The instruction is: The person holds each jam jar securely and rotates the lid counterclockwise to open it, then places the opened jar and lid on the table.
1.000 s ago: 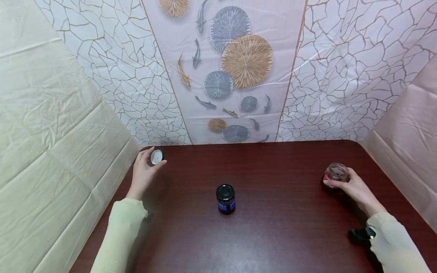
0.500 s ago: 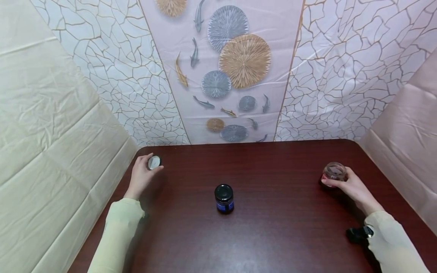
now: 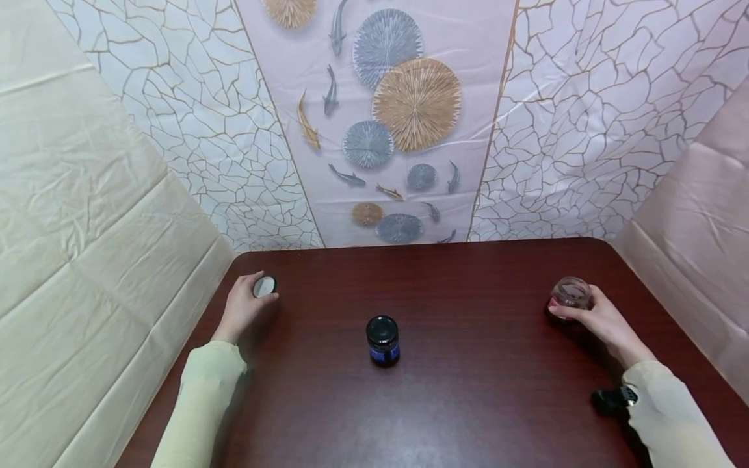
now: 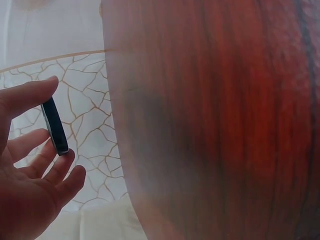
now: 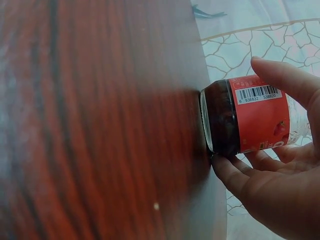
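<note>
My left hand (image 3: 241,307) pinches a round jar lid (image 3: 264,286) between thumb and fingers at the table's far left. The lid's white inner side faces up toward the head camera; in the left wrist view its dark rim (image 4: 55,125) shows edge-on, apart from the table surface. At the far right, my right hand (image 3: 611,330) grips a lidless glass jar (image 3: 572,292). This jar stands upright, its base at the tabletop, with a red barcoded label (image 5: 260,117) and dark contents low in the glass. Between the hands stands a second jar (image 3: 383,341), black-lidded with a blue label.
The dark red-brown wooden table (image 3: 445,403) has a rounded far edge. Patterned cloth (image 3: 415,104) rises behind it, with pale cloth (image 3: 117,260) along the left side and pinkish cloth on the right. A black device (image 3: 611,401) sits at the right wrist.
My left hand has lowered slightly with the lid, toward the table. The right hand and its jar keep their place; the whole head view has shifted a little.
</note>
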A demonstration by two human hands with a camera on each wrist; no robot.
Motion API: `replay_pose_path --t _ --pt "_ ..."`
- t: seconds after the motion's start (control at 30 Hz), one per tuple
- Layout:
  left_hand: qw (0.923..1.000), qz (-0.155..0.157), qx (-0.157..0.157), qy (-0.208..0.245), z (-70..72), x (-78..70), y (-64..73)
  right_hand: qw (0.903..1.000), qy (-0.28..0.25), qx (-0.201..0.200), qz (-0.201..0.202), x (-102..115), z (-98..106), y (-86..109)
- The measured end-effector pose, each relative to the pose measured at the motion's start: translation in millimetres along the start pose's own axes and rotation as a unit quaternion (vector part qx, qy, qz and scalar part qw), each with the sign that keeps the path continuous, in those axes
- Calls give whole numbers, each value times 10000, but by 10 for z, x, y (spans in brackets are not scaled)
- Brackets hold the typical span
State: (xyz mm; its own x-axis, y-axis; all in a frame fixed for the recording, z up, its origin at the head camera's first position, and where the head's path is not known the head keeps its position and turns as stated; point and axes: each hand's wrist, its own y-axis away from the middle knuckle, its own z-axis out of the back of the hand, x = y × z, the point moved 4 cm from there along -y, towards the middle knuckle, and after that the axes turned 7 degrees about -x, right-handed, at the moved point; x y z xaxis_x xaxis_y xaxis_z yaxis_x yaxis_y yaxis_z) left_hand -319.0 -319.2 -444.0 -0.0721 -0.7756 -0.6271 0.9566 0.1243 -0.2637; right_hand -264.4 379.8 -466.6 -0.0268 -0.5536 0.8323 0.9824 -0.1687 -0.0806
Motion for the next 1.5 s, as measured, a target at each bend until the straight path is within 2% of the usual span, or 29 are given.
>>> replay_pose_path --t 0.23,0.77,1.23,1.5 --pt "9999 -28 77 -73 -34 26 -12 9998 -89 -61 174 -1 2 -4" --pt "9984 61 542 -136 -103 134 29 9999 80 130 -22 -16 6 -8" --pt "9957 235 881 -171 -169 209 42 9999 95 89 -6 -16 9 -2" --pt "9946 322 969 -164 -179 221 58 9999 126 59 -45 -22 9 -6"
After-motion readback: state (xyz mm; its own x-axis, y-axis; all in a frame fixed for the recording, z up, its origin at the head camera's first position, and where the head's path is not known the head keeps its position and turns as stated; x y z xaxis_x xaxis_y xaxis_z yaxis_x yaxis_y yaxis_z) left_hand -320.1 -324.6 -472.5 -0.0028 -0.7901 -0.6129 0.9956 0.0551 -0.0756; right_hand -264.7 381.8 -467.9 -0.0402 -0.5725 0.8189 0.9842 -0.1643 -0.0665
